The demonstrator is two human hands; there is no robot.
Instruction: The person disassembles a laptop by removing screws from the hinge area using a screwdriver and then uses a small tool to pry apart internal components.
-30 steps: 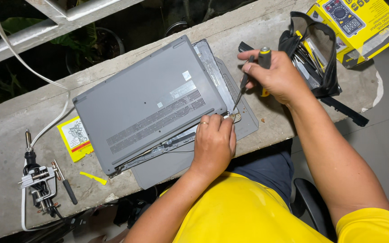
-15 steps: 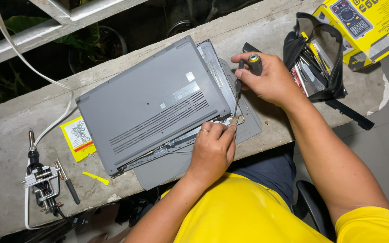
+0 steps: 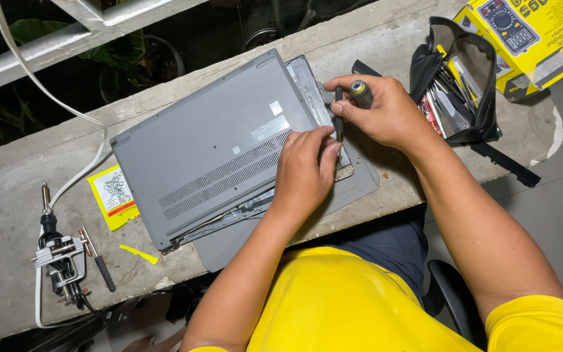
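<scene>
- One grey laptop (image 3: 223, 140) lies upside down on the concrete desk (image 3: 8, 195), its bottom cover lifted at the near-right edge.
- One screwdriver (image 3: 340, 111), clenched in the right hand (image 3: 382, 111), points down at the laptop's right corner.
- Left hand (image 3: 304, 169) rests flat on that corner, grasping nothing.
- One open black tool pouch (image 3: 454, 78) and one yellow box (image 3: 522, 32) sit right; a soldering iron (image 3: 47, 218) and a yellow leaflet (image 3: 113, 195) sit left.

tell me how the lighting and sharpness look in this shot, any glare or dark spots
Head view: bright, even light on the concrete ledge and grey laptop base, with no strong glare; both hands, the left hand and the right hand on the screwdriver, look sharp; beyond the ledge the plants sink into near-black; straight edges bow slightly toward the frame's borders.
</scene>
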